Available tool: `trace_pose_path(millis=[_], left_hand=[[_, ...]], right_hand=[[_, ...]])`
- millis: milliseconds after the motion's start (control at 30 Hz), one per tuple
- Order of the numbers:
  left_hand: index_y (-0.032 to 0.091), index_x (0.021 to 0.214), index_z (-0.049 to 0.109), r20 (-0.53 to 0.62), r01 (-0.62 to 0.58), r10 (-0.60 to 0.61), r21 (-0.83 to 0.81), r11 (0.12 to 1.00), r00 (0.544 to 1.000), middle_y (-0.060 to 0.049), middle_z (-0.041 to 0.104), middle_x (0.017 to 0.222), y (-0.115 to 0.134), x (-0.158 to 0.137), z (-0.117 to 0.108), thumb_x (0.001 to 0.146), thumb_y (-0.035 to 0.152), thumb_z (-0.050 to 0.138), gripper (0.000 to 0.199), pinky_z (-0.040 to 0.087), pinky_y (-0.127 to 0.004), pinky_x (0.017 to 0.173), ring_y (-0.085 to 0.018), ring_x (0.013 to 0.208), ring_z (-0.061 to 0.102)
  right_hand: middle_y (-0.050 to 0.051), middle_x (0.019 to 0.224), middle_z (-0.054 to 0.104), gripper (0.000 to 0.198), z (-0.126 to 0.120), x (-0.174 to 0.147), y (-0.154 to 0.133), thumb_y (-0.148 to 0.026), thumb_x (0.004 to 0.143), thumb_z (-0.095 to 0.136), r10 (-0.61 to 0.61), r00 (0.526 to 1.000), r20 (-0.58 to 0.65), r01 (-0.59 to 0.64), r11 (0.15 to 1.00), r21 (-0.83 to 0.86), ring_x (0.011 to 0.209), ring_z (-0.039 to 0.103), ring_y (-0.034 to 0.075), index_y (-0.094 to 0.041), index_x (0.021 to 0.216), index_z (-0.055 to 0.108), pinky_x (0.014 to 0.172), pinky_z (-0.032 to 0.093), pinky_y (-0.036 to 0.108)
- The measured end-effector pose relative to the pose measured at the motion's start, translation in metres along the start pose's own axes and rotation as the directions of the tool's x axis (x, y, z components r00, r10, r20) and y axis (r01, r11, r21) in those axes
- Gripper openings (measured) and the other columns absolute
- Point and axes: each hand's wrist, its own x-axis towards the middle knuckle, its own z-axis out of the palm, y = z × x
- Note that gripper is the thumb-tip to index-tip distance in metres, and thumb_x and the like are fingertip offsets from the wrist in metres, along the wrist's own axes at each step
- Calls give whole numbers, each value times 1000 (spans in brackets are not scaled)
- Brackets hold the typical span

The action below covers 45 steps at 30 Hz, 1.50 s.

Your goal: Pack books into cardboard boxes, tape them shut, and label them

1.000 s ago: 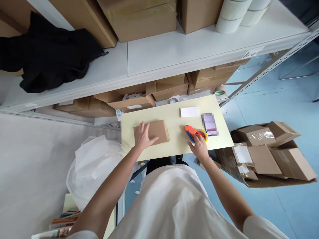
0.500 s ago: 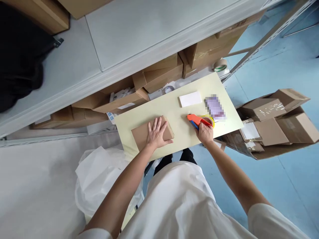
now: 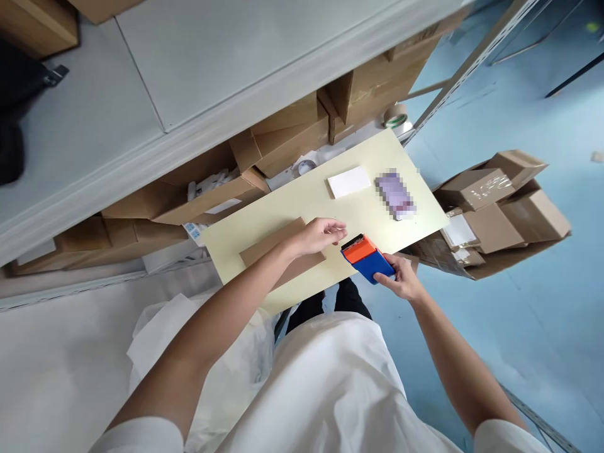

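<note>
My right hand (image 3: 402,277) grips an orange and blue tape dispenser (image 3: 370,259), its dark toothed end turned toward my left hand. The tape roll on it is hidden from this side. My left hand (image 3: 323,234) hovers just short of that end, fingers loosely bent and holding nothing that shows. Below my left forearm, a flat brown cardboard box (image 3: 270,242) lies on the pale yellow tabletop (image 3: 349,217), partly covered by the arm. Farther back on the tabletop are a white slip or small box (image 3: 349,182) and a blurred purple item (image 3: 395,194).
A large carton of smaller boxes (image 3: 495,229) stands on the blue floor to the right. Behind the table, open cartons (image 3: 292,138) and tape rolls (image 3: 395,116) sit under a grey shelf (image 3: 264,63). White plastic bags (image 3: 189,352) hang at the lower left.
My left hand has lifted off the cardboard box and moved right, toward the dispenser. My right hand has drawn the dispenser closer to me and turned it, so its blue side shows.
</note>
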Motion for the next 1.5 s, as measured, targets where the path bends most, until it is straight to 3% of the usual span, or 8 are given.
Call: trace_pose_path(millis=[100, 233, 433, 667, 867, 1133, 1300, 1500], left_hand=[[13, 83, 67, 61, -15, 10, 83, 996, 998, -5, 69, 80, 12, 15, 5, 80, 35, 58, 24, 49, -26, 68, -13, 72, 62], [14, 65, 63, -76, 63, -43, 298, 952, 996, 0, 61, 60, 15, 41, 0, 77, 36, 57, 25, 40, -22, 53, -10, 56, 53], [17, 55, 61, -206, 369, -306, 516, 773, 929, -1, 62, 56, 5, 70, -32, 71, 42, 61, 30, 35, -24, 48, -11, 50, 49], [22, 55, 65, -204, 345, -444, 901, 263, 872, -4, 62, 56, -13, 82, -53, 69, 38, 59, 22, 40, -30, 56, -20, 60, 57], [16, 83, 72, -200, 161, -458, 979, -124, 866, -17, 68, 85, -18, 91, -26, 70, 29, 52, 27, 45, -40, 69, -34, 86, 63], [15, 93, 72, -154, 16, -493, 962, -272, 856, -19, 68, 89, -33, 83, -14, 70, 31, 52, 34, 39, -45, 80, -35, 92, 61], [15, 105, 67, -129, 16, -452, 969, -245, 882, -17, 68, 89, -40, 70, -17, 74, 33, 49, 40, 31, -48, 88, -34, 94, 61], [12, 144, 27, -157, 102, -364, 981, -166, 918, -21, 60, 117, -36, 58, -27, 76, 44, 53, 80, 22, -51, 98, -38, 113, 52]], right_hand=[[-3, 52, 48, 52, -7, 9, 12, -58, 68, 63, 36, 998, 60, -43, 991, 125, 46, 40, 10, -14, 95, 66, 44, 30, 23], [-3, 51, 46, 52, -6, 40, 32, -66, 66, 62, 106, 990, 94, -132, 935, 329, 47, 38, 9, -14, 74, 62, 43, 28, 22], [2, 54, 60, 49, 4, 80, 55, -63, 66, 67, 374, 871, 317, -489, 616, 618, 47, 52, 12, -14, 62, 61, 46, 42, 23], [8, 77, 74, 29, 28, 38, 95, -43, 78, 67, 468, 669, 577, -717, 202, 668, 64, 67, 17, -14, 82, 71, 60, 55, 25], [5, 87, 75, 26, 70, 19, 91, -37, 84, 61, 443, 659, 608, -698, 58, 714, 70, 68, 16, -18, 100, 69, 61, 57, 25], [5, 82, 74, 30, 94, 15, 92, -39, 83, 62, 448, 668, 595, -681, 45, 731, 66, 68, 16, -18, 104, 68, 61, 57, 25], [7, 90, 74, 32, 105, 17, 89, -41, 82, 62, 450, 656, 606, -695, 47, 718, 75, 69, 19, -18, 104, 68, 66, 57, 29], [6, 92, 74, 32, 118, 16, 88, -44, 81, 62, 426, 660, 618, -702, 59, 710, 78, 70, 21, -19, 101, 69, 70, 57, 31]])
